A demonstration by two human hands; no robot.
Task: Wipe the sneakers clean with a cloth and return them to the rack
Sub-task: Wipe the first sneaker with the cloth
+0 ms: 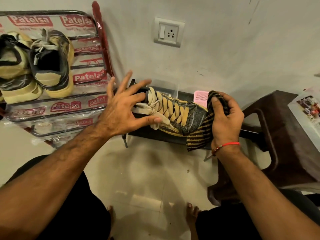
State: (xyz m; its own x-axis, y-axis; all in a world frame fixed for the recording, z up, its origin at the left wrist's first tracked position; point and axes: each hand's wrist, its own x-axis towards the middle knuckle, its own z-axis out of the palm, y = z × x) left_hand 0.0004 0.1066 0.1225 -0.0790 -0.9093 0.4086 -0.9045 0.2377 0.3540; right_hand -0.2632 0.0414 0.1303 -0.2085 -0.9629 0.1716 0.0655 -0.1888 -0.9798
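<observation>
the right hand (pixel 225 118) clutched the striped cloth (pixel 200 132) against the toe of the sneaker (pixel 174 113). the left hand (pixel 124 108), fingers spread and holding nothing, hovered at its ankle end. the sneaker lay on the dark bench (pixel 155 137), beside the rack (pixel 83 66). best to brace the heel, then wipe toe to laces.

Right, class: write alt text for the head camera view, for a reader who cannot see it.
A person's right hand grips a striped cloth against the toe of a black and tan sneaker on a dark bench, while the left hand spreads open over its laces. To the left, more sneakers sit on a plastic-wrapped rack.
</observation>
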